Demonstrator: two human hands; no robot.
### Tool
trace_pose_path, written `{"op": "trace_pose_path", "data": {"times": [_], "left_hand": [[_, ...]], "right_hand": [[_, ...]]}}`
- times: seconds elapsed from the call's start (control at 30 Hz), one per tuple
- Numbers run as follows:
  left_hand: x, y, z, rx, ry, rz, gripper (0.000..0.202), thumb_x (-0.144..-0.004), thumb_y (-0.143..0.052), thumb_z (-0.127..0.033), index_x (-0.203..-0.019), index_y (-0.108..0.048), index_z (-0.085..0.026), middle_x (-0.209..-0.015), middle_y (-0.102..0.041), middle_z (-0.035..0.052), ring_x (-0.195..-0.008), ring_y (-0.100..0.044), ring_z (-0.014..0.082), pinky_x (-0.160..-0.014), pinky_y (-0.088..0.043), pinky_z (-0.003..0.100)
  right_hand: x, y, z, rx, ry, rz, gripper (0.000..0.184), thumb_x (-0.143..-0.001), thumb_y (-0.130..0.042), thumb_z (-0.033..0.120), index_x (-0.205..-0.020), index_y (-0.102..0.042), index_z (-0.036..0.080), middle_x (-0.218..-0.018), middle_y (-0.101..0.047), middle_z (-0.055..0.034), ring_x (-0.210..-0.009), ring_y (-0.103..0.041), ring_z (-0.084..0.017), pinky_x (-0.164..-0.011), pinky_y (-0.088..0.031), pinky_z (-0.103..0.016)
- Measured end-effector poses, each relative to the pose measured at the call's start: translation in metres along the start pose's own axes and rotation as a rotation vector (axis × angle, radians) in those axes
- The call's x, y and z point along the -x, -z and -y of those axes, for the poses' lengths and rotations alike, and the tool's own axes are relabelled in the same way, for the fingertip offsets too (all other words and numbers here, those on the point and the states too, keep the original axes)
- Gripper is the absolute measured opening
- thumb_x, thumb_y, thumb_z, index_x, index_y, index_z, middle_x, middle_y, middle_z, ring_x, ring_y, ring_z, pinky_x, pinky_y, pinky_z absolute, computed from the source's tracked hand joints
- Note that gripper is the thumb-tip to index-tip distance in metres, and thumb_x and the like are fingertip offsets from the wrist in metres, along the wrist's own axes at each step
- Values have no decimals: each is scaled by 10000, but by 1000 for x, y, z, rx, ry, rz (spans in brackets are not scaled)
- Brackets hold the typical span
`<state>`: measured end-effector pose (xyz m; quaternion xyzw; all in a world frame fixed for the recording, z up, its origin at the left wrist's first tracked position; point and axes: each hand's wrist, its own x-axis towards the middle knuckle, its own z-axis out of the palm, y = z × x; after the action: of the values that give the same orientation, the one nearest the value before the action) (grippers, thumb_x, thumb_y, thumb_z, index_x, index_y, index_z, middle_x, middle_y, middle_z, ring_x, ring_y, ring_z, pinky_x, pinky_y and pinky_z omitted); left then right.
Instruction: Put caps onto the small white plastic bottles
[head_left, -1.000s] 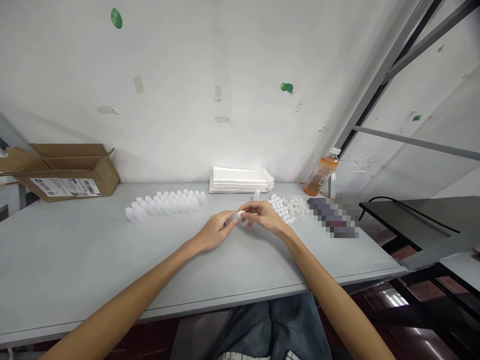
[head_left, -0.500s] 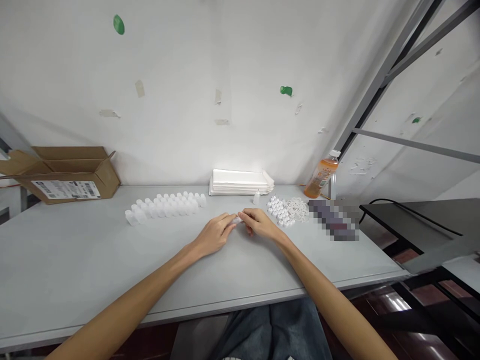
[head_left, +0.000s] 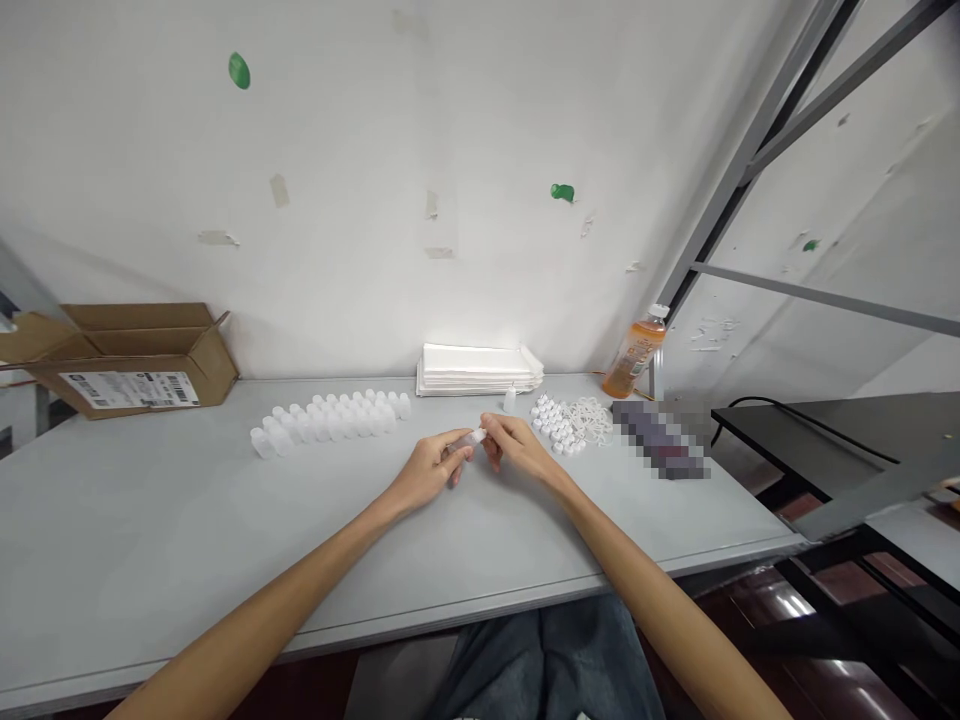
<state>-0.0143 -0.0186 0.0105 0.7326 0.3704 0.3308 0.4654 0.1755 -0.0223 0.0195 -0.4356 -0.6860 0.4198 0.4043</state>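
Head view: hands (head_left: 430,470) (head_left: 516,445) hold small bottle (head_left: 470,440); box label (head_left: 129,389) illegible.

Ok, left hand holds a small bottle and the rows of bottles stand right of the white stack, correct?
No: in the head view, the rows of bottles stand left of the white stack. The left hand does hold a small bottle.

This appears to be a plain workshop, set up for light bench work: a long grey table (head_left: 187,540) stands against a scuffed white wall (head_left: 337,130) with scraps of tape (head_left: 280,190), beside a bare metal frame (head_left: 780,130). Identical small bottles (head_left: 330,422) in rows, a batch of white caps (head_left: 557,428) and an open, labelled cardboard box (head_left: 142,365) suggest work in quantity.
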Motion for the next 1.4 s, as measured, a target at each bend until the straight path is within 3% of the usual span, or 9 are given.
{"op": "trace_pose_path", "data": {"times": [0.13, 0.3, 0.5, 0.67, 0.77, 0.83, 1.03, 1.27, 1.4], "left_hand": [[-2, 4, -7, 285, 71, 51, 495, -865, -550, -499, -1213, -585, -150, -1064, -648, 121, -475, -598, 94, -376, -321, 203], [-1, 7, -14, 418, 90, 80, 516, -864, -566, -517, -1226, -572, -151, -1133, -653, 171, -566, -698, 180, -361, -350, 186], [-5, 8, -9, 490, 175, -6, 464, -835, -623, -477, -1168, -569, -159, -1264, -600, 205, -628, -714, 204, -378, -395, 198], [-7, 9, -7, 481, 191, -69, 373, -805, -651, -418, -1054, -520, -173, -1007, -674, 97, -502, -647, 141, -382, -399, 205], [-6, 10, -4, 451, 226, -44, 322, -819, -594, -372, -1066, -478, -200, -706, -608, -33, -345, -515, 95, -344, -351, 201], [-6, 11, -3, 423, 235, 2, 349, -843, -521, -356, -1153, -458, -210, -615, -559, -59, -338, -515, 115, -343, -360, 210], [-4, 6, -4, 337, 205, 52, 415, -838, -536, -404, -1176, -513, -164, -757, -600, 29, -583, -647, 175, -398, -434, 219], [-4, 4, -3, 207, 142, -30, 336, -839, -588, -425, -1068, -575, -178, -587, -398, -67, -460, -363, 63, -379, -309, 167], [-6, 7, -2, 160, 136, -49, 329, -836, -586, -446, -1007, -591, -165, -570, -393, -64, -457, -339, 62, -384, -295, 173]], "right_hand": [[-2, 3, 2, -72, -23, -44, 458, -891, -451, 611, -877, -580, 172, -704, -571, 3, -477, -547, -108, -453, -435, -247], [-2, -2, 1, -39, -68, 88, 397, -851, -563, 533, -981, -623, 164, -794, -620, -33, -561, -595, -128, -437, -448, -227], [-4, -5, -10, -26, -58, 5, 363, -847, -582, 416, -1092, -624, 152, -818, -675, -59, -516, -617, -125, -438, -456, -230], [-6, 3, -11, -117, -3, -123, 336, -795, -650, 407, -1013, -584, 160, -792, -702, -51, -509, -642, -136, -461, -480, -237], [-7, 8, -6, -175, 6, -181, 307, -741, -705, 422, -840, -567, 166, -741, -698, -42, -514, -638, -137, -456, -487, -235], [-7, 10, -3, -189, 2, -189, 315, -700, -739, 421, -748, -574, 158, -701, -684, -41, -531, -640, -142, -452, -487, -231], [-4, 14, 3, -272, -23, -149, 248, -687, -728, 346, -779, -634, 136, -760, -692, -61, -595, -661, -157, -490, -516, -252], [-3, 9, 1, -275, -59, -16, 273, -706, -722, 330, -891, -651, 143, -789, -709, -61, -620, -659, -152, -510, -515, -252], [-4, 5, -3, -248, -45, -18, 270, -714, -714, 372, -839, -676, 135, -797, -695, -67, -656, -654, -154, -509, -514, -249]]}}
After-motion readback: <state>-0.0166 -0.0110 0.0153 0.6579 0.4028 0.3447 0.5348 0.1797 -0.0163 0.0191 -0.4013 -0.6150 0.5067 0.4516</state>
